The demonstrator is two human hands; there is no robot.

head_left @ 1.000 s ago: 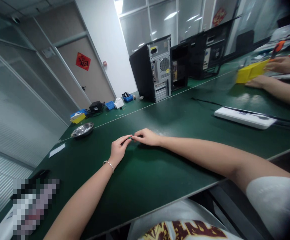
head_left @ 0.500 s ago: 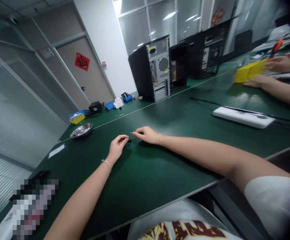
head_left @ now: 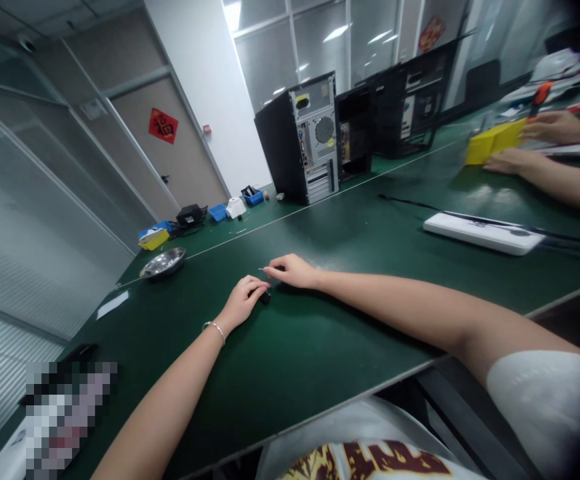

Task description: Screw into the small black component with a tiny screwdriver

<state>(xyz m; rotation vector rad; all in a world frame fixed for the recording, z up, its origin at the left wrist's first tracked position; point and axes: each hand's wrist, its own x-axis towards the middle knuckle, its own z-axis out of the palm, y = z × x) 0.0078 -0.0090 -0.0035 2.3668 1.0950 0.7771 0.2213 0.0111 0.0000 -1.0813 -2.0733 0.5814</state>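
Observation:
In the head view, my left hand is closed, its fingertips pinching a small black part just above the green table. Most of that part is covered by the fingers, so its kind does not show. Just to the right, my right hand rests with its fingers wrapped round a slim screwdriver. Its thin metal tip points left, while the dark handle is mostly inside the hand. The tip sits above the black part, apart from it.
A metal bowl and a paper strip lie to the left. Blue trays and computer cases stand behind. On the right are a white power strip with a cable and a co-worker's hands at a yellow box.
My left hand has moved right and nearer to me, turning the black part lower, below the screwdriver tip. My right hand has barely moved.

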